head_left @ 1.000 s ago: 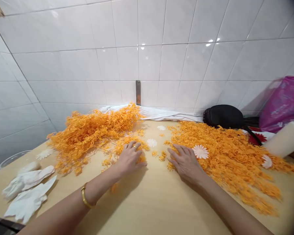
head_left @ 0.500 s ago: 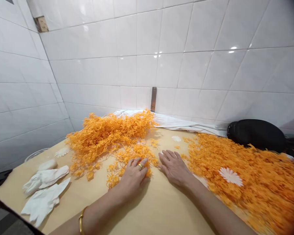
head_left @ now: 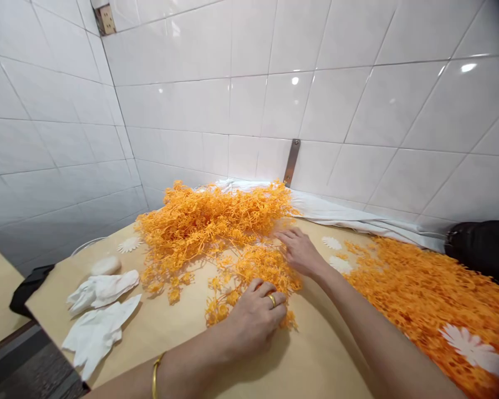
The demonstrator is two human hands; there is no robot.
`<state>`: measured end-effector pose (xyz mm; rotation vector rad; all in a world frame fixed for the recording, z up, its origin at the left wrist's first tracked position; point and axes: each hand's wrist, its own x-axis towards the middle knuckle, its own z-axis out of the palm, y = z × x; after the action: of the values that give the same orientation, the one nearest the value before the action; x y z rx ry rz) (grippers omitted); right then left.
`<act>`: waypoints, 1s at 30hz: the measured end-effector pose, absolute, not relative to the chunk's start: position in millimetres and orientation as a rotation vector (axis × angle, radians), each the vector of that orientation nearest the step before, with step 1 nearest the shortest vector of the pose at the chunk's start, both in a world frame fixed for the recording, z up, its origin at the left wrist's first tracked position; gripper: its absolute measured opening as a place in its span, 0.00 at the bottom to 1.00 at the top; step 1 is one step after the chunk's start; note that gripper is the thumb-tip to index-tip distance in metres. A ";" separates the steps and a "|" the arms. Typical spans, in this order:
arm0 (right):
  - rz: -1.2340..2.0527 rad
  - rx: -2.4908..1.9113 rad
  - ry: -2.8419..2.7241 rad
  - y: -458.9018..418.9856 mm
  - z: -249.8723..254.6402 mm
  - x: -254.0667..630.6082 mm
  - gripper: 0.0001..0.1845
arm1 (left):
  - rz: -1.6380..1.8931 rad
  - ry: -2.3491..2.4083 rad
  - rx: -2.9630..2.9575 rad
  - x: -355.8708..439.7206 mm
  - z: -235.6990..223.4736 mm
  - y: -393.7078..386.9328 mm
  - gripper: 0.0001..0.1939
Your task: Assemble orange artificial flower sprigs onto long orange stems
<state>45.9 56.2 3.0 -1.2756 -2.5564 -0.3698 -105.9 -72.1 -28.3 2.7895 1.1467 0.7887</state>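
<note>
Loose orange plastic flower sprigs lie in a small spread on the tan tabletop. On their near edge, my left hand, with a gold ring and bracelet, curls its fingers down around some sprigs; the fingertips are partly hidden. My right hand reaches to the far right side of the same spread. Its fingers are stretched out leftward at the sprigs, with no held piece visible. Just behind is a tall tangled heap of orange sprigs.
A wide layer of orange flower pieces covers the right side, with a white petal disc on it. White gloves lie at left. A black bag and white cloth lie along the tiled wall.
The view has turned to the right. My right hand has moved from the bare tabletop to the sprigs' far right edge. My left hand's fingers are more curled than before.
</note>
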 end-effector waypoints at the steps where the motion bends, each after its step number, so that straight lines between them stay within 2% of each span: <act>1: -0.318 -1.279 -2.604 59.7 0.3 37.4 0.26 | 0.815 1.144 2.784 -107.1 -27.8 -71.9 0.12; 2: -0.286 -1.316 -2.628 62.8 -2.1 31.9 0.26 | 0.844 1.152 2.778 -108.2 -26.7 -72.3 0.14; 6: -0.316 -1.448 -2.566 66.9 5.4 34.5 0.12 | 0.886 1.264 2.755 -110.9 -22.7 -75.6 0.21; 14: -0.523 -1.411 -2.058 32.5 72.3 74.0 0.13 | 0.720 1.563 2.656 -109.0 -26.2 -75.2 0.15; 22: -0.728 -1.563 -1.928 -14.8 81.9 123.1 0.13 | 0.679 1.753 2.809 -122.3 -30.5 -49.8 0.14; 25: -0.589 -1.618 -1.960 -38.0 76.5 132.8 0.13 | 0.567 1.673 2.958 -128.7 -24.6 -37.3 0.16; 30: -0.086 -1.561 -2.262 -92.9 34.6 122.0 0.14 | 0.241 1.534 3.020 -143.9 -4.4 -25.4 0.13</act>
<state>122.0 -92.9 34.6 -1.5610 -2.2622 -0.0865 -143.9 -25.4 -4.4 3.0198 1.5341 0.2409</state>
